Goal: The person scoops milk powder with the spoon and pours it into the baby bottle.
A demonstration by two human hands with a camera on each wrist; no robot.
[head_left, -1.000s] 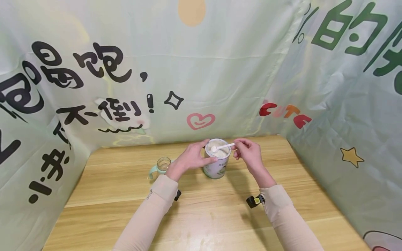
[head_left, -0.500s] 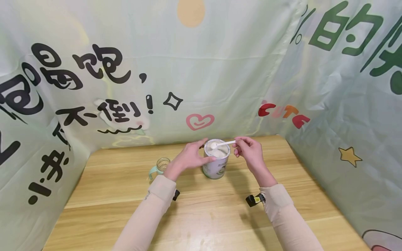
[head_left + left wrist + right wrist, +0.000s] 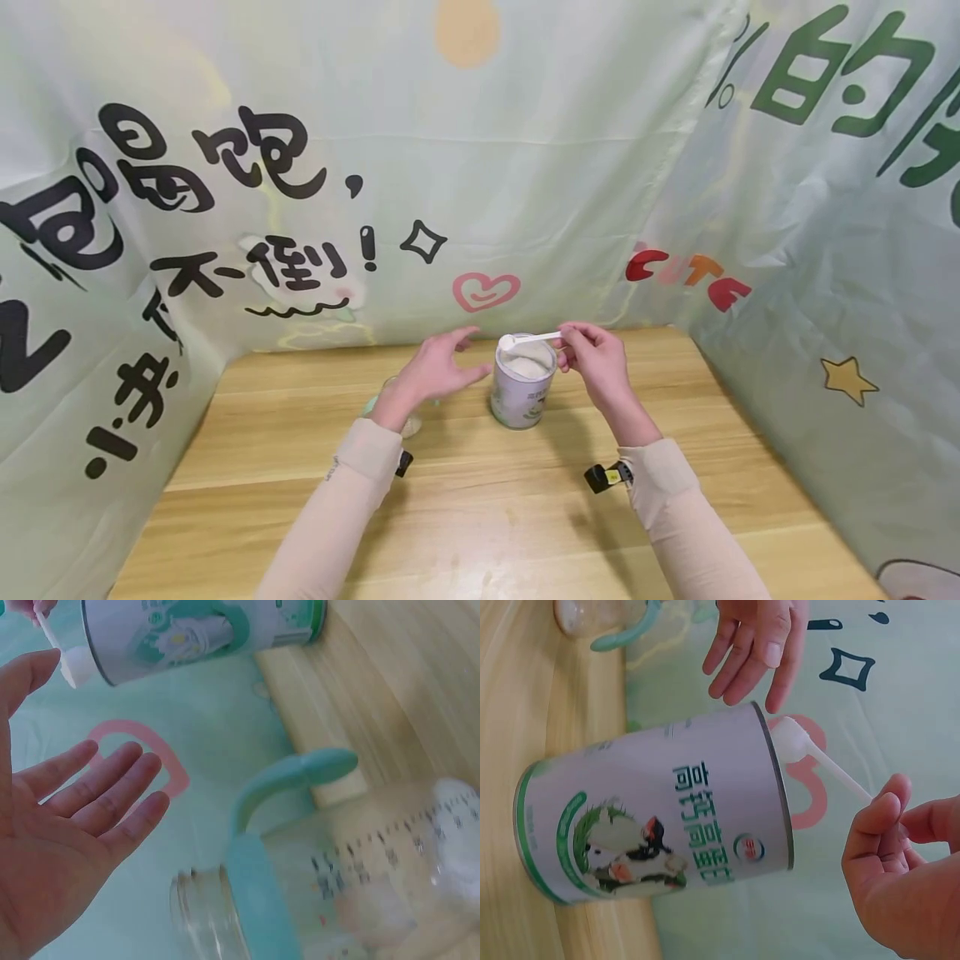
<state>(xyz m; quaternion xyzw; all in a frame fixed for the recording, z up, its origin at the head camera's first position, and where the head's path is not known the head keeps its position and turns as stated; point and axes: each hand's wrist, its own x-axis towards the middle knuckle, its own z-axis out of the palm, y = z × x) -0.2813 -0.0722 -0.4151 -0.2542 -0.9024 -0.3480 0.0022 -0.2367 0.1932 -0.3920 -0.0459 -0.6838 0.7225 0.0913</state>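
My right hand (image 3: 598, 360) pinches the handle of a white scoop (image 3: 529, 338) held just over the mouth of a milk powder can (image 3: 519, 407). White powder fills the scoop's bowl (image 3: 789, 740) in the right wrist view. The can stands upright with pale powder (image 3: 527, 365) inside. To its left, my left hand (image 3: 433, 367) has its fingers spread and apart from the can, holding nothing. A clear baby bottle (image 3: 360, 877) with a mint-green handle (image 3: 292, 776) and printed measuring marks stands near the left wrist. In the head view the left hand and forearm mostly cover this bottle.
Both hands work above a wooden table (image 3: 480, 508). Printed fabric (image 3: 420, 167) walls in its back and both sides. The can stands near the back edge.
My left hand has let go of the can's rim and shifted left, over the bottle. The scoop has risen out of the powder to the rim, in my right hand's grip.
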